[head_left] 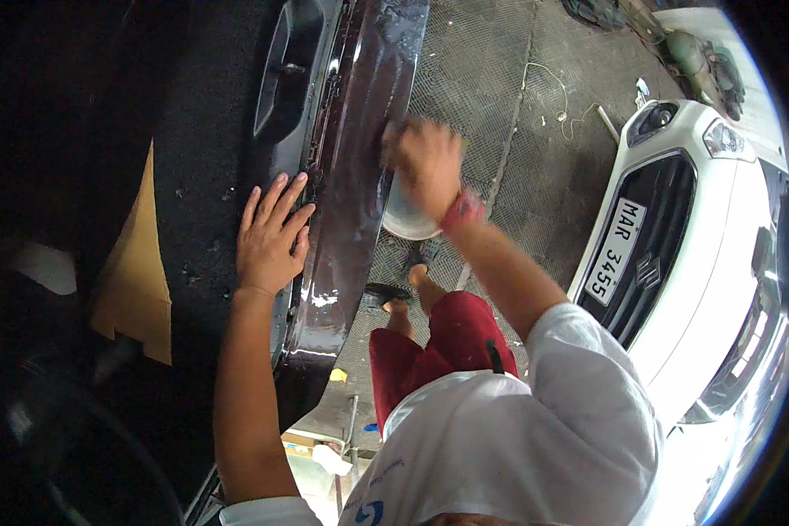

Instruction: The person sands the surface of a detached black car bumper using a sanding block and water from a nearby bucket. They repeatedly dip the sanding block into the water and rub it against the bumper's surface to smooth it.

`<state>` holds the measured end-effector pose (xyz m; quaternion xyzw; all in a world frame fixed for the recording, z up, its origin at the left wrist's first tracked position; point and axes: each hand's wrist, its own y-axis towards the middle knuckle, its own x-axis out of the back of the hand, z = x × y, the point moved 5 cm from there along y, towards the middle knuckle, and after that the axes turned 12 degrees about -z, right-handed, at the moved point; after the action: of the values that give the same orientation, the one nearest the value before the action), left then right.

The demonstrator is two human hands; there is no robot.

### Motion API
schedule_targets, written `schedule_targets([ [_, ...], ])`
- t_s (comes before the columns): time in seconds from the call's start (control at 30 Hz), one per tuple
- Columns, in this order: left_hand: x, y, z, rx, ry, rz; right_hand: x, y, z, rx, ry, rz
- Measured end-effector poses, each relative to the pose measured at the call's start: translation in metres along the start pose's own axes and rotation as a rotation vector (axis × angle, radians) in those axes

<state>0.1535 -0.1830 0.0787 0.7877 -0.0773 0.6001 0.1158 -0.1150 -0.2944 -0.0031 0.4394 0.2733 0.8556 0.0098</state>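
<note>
A dark maroon car panel [352, 175], wet and glossy with pale smears, runs from top to bottom beside me. My left hand [272, 232] lies with fingers spread on the black inner trim along its left edge. At the panel's right edge is my right hand [431, 167], smeared by motion, its fingers curled. A dark shape shows at its fingertips against the panel; I cannot make out what it is. Below this hand stands a round pale basin [412, 230] on the floor, partly hidden by my wrist with its red band.
A white car's front [710, 289] stands at the right. Cardboard [140, 272] lies in the dark car interior at left. A thin pale cord [563, 96] trails on the patterned floor [473, 53]. My feet are by the basin.
</note>
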Motion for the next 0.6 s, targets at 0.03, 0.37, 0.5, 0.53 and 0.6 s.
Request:
schedule_targets([
  [0.03, -0.003, 0.006, -0.002, -0.012, -0.002, -0.015, -0.008, 0.042, -0.029, -0.106, -0.065, -0.079],
  [0.37, 0.000, 0.001, -0.001, -0.017, -0.010, -0.006, 0.010, -0.064, 0.086, 0.233, 0.136, 0.180],
  [0.5, 0.002, -0.003, 0.001, -0.017, -0.022, -0.026, -0.028, 0.051, 0.025, 0.109, 0.033, 0.060],
  [0.53, -0.001, 0.003, -0.002, -0.035, -0.034, -0.044, -0.030, 0.080, 0.010, 0.116, 0.030, -0.016],
  [0.6, 0.001, 0.004, -0.004, -0.042, -0.036, -0.055, -0.036, 0.079, 0.013, 0.025, 0.013, -0.076],
])
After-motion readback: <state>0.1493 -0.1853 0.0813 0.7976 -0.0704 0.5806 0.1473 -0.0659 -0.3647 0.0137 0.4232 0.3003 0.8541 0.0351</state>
